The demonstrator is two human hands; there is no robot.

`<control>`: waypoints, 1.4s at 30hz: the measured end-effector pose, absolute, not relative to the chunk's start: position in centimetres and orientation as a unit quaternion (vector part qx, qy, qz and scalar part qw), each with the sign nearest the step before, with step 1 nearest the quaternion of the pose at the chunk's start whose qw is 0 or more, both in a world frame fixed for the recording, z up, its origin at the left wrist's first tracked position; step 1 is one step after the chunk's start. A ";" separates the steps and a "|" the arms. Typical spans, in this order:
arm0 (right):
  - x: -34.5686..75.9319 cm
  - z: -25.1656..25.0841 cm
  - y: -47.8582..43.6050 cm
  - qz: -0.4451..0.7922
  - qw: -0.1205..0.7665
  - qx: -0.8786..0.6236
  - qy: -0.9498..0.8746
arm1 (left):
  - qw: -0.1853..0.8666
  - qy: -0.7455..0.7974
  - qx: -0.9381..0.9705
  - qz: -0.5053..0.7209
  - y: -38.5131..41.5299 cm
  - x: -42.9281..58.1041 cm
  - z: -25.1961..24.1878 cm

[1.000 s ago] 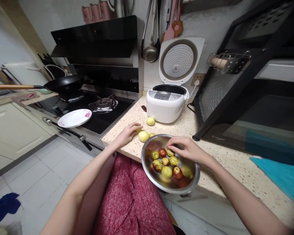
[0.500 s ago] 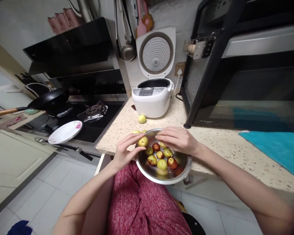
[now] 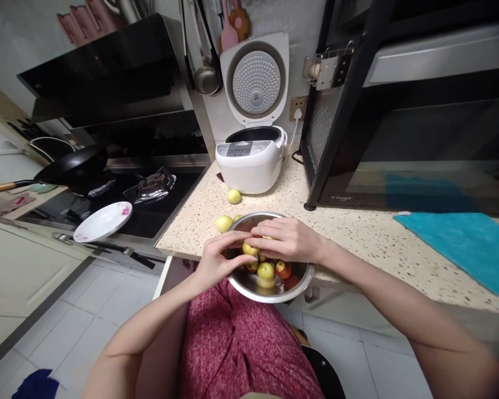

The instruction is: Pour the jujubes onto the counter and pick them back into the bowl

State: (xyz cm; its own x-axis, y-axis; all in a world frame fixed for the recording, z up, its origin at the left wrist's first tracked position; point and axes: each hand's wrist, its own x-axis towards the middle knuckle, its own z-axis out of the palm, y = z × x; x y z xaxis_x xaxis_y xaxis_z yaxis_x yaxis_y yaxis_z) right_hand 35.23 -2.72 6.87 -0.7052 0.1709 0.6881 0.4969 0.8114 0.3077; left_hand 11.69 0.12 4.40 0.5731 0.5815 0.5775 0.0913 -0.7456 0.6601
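Handling step: left hand (image 3: 218,260) pinched a yellow-green fruit (image 3: 250,249) over the steel bowl (image 3: 258,297), right hand (image 3: 289,241) overlapped it, grip unclear; release likely called for spreading the left fingertips.

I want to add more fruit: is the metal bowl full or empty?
Partly filled: fruits lie in the metal bowl, with bare metal showing beside them; the right hand covers part.

Far side: pale wall (image 3: 293,33) with socket (image 3: 298,105). Far left: black range hood (image 3: 103,69) mounted above black cooktop (image 3: 178,194). Left: cream panelled cabinet (image 3: 8,266). Near left: pale tiled floor (image 3: 66,327). Right: speckled beige countertop (image 3: 349,238); black-framed rack (image 3: 341,116) stands upon it.
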 end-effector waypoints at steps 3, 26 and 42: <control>35.1 6.8 -2.7 -0.225 0.331 -0.195 -0.895 | 0.319 0.208 0.824 0.420 0.1 11.7 4.0; 37.6 6.6 -1.1 0.071 0.256 -0.394 -0.880 | 0.113 -0.049 0.928 0.350 4.2 10.2 1.1; 37.7 6.3 -0.9 0.056 0.232 -0.382 -0.893 | 0.111 -0.040 0.921 0.372 4.3 10.3 0.8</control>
